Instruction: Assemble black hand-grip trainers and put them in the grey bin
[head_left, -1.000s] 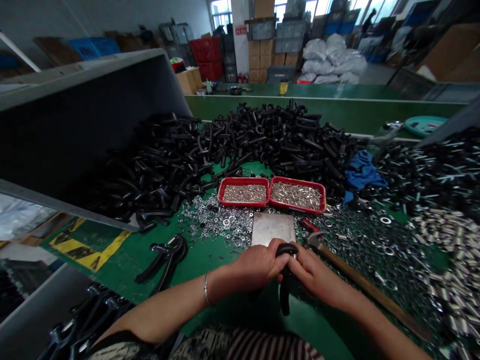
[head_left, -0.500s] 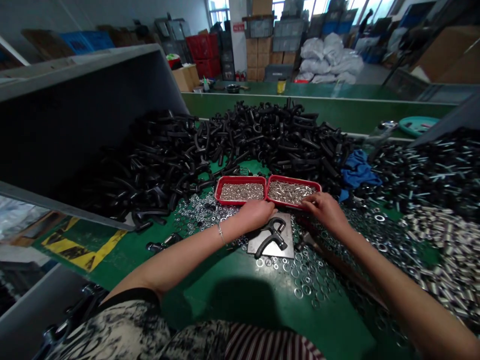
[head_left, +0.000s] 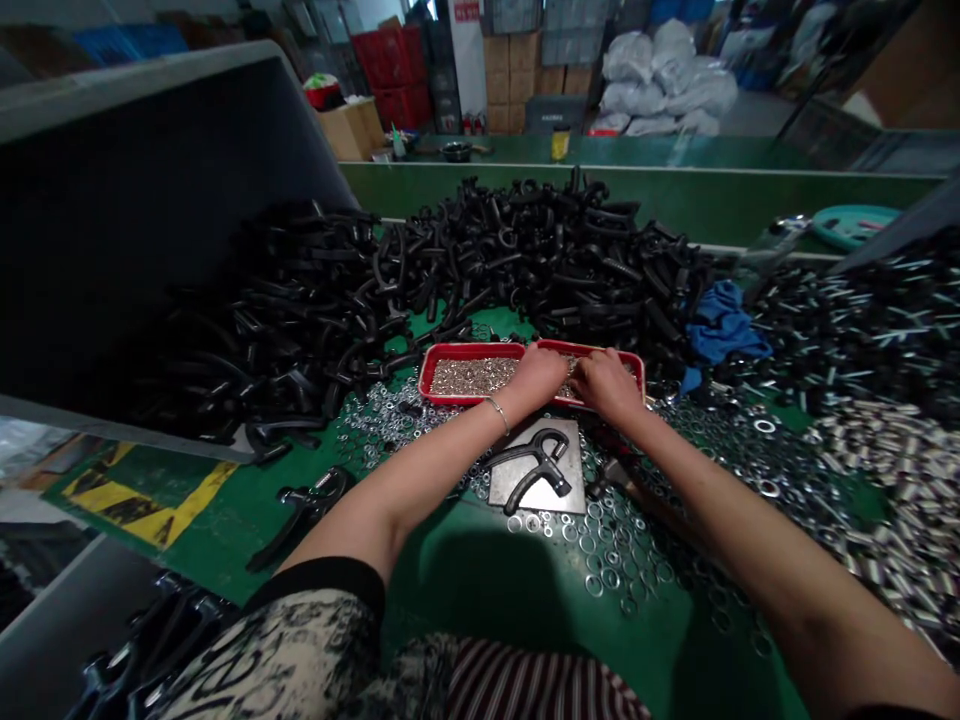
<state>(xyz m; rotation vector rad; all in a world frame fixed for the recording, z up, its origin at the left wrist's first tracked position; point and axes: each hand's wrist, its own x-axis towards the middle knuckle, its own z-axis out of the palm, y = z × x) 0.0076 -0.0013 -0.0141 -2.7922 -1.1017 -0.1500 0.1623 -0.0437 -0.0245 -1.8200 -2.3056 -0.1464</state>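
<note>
My left hand (head_left: 540,373) is over the right-hand red tray (head_left: 640,368), which holds small metal pins. My right hand (head_left: 607,385) meets it there from the other side, fingertips close together. Both hands look closed, with fingers pinched; whatever they hold is too small to make out. Small shiny metal pieces fill the left-hand red tray (head_left: 429,372). Below my hands, a black hand grip (head_left: 541,478) with a curved top lies on a square metal plate (head_left: 519,478). A hammer (head_left: 616,474) lies just right of the plate, partly under my right forearm.
A large heap of black grips (head_left: 517,240) spreads behind the trays. Loose metal washers (head_left: 615,550) lie around the plate. At the right are a blue cloth (head_left: 726,325), metal sleeves (head_left: 900,480) and bolts (head_left: 900,300). A grey bin (head_left: 300,130) stands tipped at the left.
My left hand has moved right and up from the plate's top edge to the right-hand tray. My right hand has moved left over that tray, so the hands now meet.
</note>
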